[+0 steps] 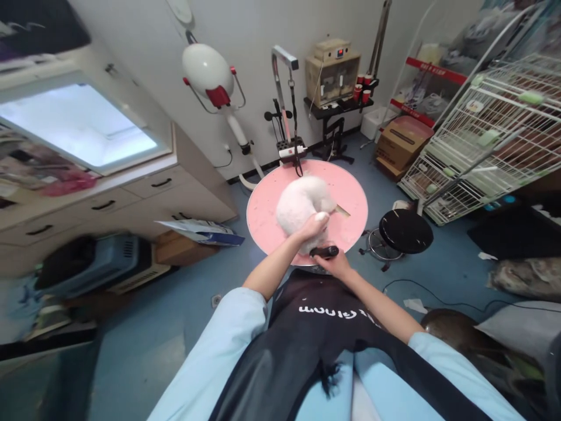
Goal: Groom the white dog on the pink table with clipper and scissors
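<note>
A white furry animal (294,204) lies curled on the round pink table (350,181); its head and legs are hard to make out. My left hand (313,227) is closed on the animal's near side, and its fingertips are partly lost in the fur. Just below it, near the table's front edge, my right hand (337,266) grips a black hair clipper (324,252) held close to the fur. A thin, pale, comb-like tool (343,210) lies on the table to the right of the animal.
A grooming arm (280,82) with a hanging strap (295,117) rises behind the table. At its left stands a white dryer (208,70). A black stool (405,231) and wire cages (491,134) are on the right. Drawers (144,193) line the left.
</note>
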`<state>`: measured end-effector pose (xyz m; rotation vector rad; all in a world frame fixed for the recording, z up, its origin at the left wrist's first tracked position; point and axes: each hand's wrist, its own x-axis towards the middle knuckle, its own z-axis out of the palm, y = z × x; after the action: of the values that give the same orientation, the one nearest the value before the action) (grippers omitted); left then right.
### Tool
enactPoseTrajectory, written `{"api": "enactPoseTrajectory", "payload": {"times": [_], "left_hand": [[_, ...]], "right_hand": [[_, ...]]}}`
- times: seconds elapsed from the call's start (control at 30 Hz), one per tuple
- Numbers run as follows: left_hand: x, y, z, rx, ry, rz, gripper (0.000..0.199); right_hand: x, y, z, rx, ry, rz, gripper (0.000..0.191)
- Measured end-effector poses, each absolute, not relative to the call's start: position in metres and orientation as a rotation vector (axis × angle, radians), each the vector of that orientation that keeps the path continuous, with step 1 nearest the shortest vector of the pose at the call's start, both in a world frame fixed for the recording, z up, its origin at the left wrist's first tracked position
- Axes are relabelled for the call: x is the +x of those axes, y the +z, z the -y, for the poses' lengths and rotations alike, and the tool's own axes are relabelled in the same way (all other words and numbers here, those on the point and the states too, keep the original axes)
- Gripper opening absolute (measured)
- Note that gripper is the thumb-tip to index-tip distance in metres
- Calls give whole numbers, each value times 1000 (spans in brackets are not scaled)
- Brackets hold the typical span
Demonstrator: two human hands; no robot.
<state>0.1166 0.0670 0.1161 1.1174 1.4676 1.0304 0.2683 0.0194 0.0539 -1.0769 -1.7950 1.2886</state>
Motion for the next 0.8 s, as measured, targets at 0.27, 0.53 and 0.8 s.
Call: {"api": "enactPoseTrajectory", "payload": {"times": [0.27,0.53,0.8], "left_hand": [[106,92,-12,876,1592,-1437,55],[101,101,5,412,1742,-1234,53],[108,104,0,306,1713,-1085,52]], "right_hand": [[290,70,-72,-1075,1377,1355,32],[257,110,-65,-736,1400,1786,18],[259,105,-49,-850,1366,1760,20]]}}
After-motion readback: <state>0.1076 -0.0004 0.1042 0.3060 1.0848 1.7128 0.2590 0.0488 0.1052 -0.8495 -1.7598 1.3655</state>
